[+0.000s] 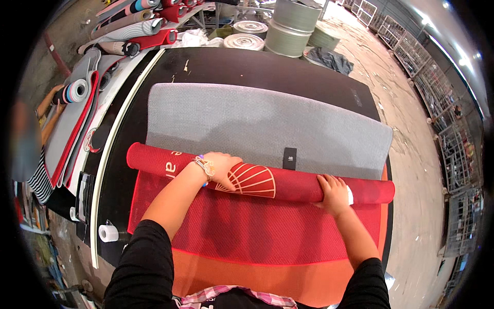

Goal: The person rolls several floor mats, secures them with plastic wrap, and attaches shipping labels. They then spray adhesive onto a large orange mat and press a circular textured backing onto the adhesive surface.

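A red mat (257, 232) with a pale fan-shaped print lies across the table, its far part rolled into a long tube. My left hand (224, 168), with bracelets at the wrist, grips the roll left of its middle, thumb on the near side. Toward the right end, my right hand (335, 194) curls over the same roll. A small white patch shows beside its wrist. Beyond the roll is a flat grey mat (216, 110) with a small black tag (289, 158). Under the red mat's near edge lies an orange surface (216, 268).
The black table (216, 62) carries a pale strip (135, 98) along its left side and a white tape roll (108, 233). At left, another person holds a rolled mat (77, 91) above layered mats. Drums (290, 31) stand behind; wire cages (417, 62) line the right.
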Available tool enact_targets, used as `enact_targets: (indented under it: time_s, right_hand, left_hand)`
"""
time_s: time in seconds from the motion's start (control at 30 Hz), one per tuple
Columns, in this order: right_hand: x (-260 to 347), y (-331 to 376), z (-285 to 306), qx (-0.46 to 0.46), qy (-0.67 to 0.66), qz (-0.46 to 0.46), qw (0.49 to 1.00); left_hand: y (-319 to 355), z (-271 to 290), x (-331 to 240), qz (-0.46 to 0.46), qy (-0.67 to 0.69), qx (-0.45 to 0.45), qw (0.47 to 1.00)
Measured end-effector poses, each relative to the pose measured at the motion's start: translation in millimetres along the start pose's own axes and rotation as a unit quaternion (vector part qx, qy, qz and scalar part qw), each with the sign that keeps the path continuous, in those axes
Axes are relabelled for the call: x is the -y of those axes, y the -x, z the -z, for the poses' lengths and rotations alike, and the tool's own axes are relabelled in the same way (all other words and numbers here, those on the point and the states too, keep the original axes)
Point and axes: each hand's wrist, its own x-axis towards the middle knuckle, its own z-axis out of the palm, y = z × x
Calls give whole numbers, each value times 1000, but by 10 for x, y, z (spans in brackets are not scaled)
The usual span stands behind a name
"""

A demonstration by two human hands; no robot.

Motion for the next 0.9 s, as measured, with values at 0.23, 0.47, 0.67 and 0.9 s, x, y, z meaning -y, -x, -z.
enact_targets:
  time_s: [0.23, 0.47, 0.67, 0.9]
  right_hand:
    - [-608, -997, 228, 216, -168, -51, 960]
    - [-59, -1117, -138, -45, 59, 65, 995]
    - [-439, -1766, 193, 147, -124, 56, 980]
    - [173, -900, 463, 199, -123, 60, 970]
  left_hand:
    - [-352, -405, -187, 36, -320, -373, 870]
    - [-778, 510, 170, -59, -123, -128, 982]
    - [-865, 482, -45, -20, -194, -243, 950]
    - [-64, -49, -302, -3, -181, -208, 961]
